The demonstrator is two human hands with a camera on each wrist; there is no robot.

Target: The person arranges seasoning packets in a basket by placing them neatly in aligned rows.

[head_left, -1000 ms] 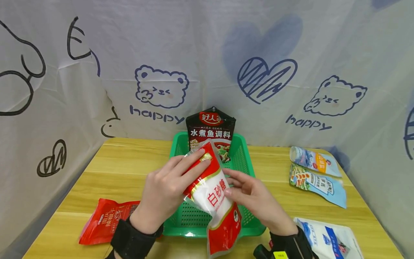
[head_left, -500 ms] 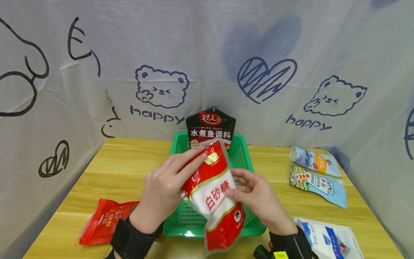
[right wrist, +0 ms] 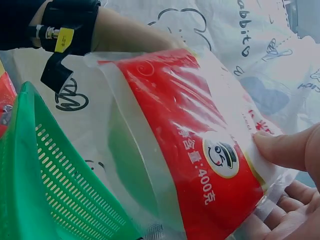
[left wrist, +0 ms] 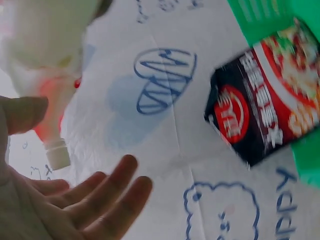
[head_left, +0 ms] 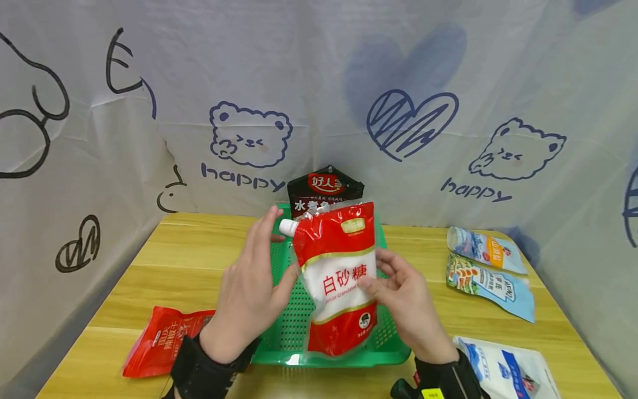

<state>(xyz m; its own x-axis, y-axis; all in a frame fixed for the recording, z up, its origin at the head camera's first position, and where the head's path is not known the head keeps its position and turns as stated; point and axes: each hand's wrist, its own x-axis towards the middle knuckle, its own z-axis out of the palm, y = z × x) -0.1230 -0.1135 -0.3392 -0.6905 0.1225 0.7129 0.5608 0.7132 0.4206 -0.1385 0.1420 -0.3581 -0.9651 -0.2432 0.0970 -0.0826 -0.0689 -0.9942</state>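
A red and white bag of granulated sugar [head_left: 340, 277] with a white spout cap [head_left: 288, 227] is held up over the green basket [head_left: 394, 349]. My right hand [head_left: 406, 299] pinches its right edge, thumb [right wrist: 280, 150] on the front and fingers behind. Beside the cap, my left hand [head_left: 249, 288] has its fingers extended and spread, holding nothing. Its thumb lies close to the bag's left edge; whether they touch I cannot tell. A black seasoning packet [head_left: 324, 188] stands upright at the basket's back, its lower part hidden by the sugar bag in the head view.
A red packet of dried chilli [head_left: 164, 341] lies at the left of the wooden table [head_left: 209, 249]. On the right lie two light-blue spouted pouches [head_left: 490, 282] [head_left: 485, 249] and a white and blue bag [head_left: 508, 368]. A printed cloth [head_left: 319, 83] hangs behind.
My left hand has let go of the sugar bag's top and opened, uncovering the white cap. The bag has turned more upright and its lower end has risen, while the right hand keeps hold.
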